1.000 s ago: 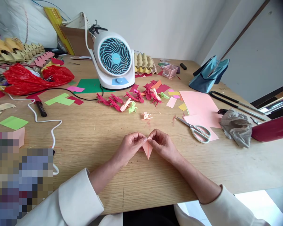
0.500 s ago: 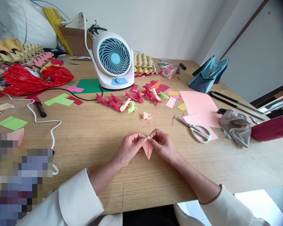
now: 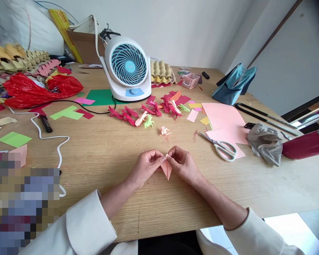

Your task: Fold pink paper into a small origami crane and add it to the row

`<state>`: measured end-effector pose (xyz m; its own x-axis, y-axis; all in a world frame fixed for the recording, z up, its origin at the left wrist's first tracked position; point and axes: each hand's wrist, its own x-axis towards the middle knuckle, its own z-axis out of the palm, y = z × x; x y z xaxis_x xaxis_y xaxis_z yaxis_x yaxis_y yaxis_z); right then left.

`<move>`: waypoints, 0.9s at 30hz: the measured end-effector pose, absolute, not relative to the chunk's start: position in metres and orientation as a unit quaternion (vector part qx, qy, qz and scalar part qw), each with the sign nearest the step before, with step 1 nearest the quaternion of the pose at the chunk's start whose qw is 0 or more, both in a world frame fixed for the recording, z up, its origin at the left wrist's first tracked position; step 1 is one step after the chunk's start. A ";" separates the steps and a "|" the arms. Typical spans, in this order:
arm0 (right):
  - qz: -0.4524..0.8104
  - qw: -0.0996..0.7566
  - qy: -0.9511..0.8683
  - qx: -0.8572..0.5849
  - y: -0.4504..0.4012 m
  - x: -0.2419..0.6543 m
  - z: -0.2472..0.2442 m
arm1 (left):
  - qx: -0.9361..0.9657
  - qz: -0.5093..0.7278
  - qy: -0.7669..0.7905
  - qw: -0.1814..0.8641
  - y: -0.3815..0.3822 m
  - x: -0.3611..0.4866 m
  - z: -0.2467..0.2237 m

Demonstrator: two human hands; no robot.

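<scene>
Being pinched at its upper end by the left hand [image 3: 147,165] and the right hand [image 3: 185,165], the folded pink paper [image 3: 168,171] was held between them, point toward the wrists, its central line best kept straight while creases were pressed evenly.

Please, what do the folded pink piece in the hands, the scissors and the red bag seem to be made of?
Folded pink piece: matte paper, judging by its creases and flat faces. Scissors: blades look like smooth grey metal; the pale handles are probably plastic, being even-coloured. Red bag: likely thin, glossy plastic film, from its wrinkles and bright highlights.
</scene>
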<state>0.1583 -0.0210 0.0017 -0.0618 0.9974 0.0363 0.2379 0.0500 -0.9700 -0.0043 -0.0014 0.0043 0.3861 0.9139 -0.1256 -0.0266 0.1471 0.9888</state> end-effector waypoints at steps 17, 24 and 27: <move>0.468 0.451 -0.565 -0.509 -0.020 0.159 0.002 | 0.489 0.344 0.395 0.697 0.000 -0.007 0.010; 0.463 0.448 -0.574 -0.505 -0.021 0.158 0.005 | 0.490 0.344 0.390 0.699 0.001 -0.007 0.009; 0.448 0.444 -0.585 -0.510 -0.022 0.158 0.005 | 0.500 0.342 0.399 0.689 0.002 -0.007 0.009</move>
